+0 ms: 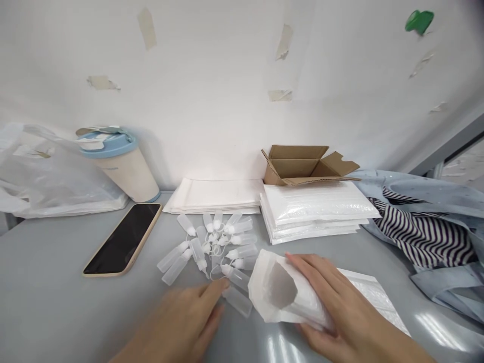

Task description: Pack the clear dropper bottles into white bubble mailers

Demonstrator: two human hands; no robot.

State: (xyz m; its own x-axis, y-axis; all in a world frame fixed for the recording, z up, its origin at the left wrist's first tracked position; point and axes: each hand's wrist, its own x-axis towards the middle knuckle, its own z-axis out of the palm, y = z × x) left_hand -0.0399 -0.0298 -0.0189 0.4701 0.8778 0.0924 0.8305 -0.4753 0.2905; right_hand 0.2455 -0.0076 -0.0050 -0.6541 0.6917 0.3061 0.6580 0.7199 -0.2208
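Note:
My right hand (336, 302) grips a white padded mailer (282, 295) and holds its mouth open toward the left. My left hand (185, 322) lies low on the grey table (45, 302), its fingertips reaching a small clear plastic bottle (236, 301) just outside the mailer's mouth. Whether the fingers pinch that bottle is unclear because of motion blur. Several more small clear bottles with white tips (215, 242) lie scattered just beyond both hands.
A phone (123, 239) lies face up at the left, behind it a lidded cup (121, 164) and a plastic bag (41, 171). Stacked white mailers (313, 209), flat envelopes (215, 194) and an open cardboard box (302, 164) stand by the wall. Cloth (427, 222) lies right.

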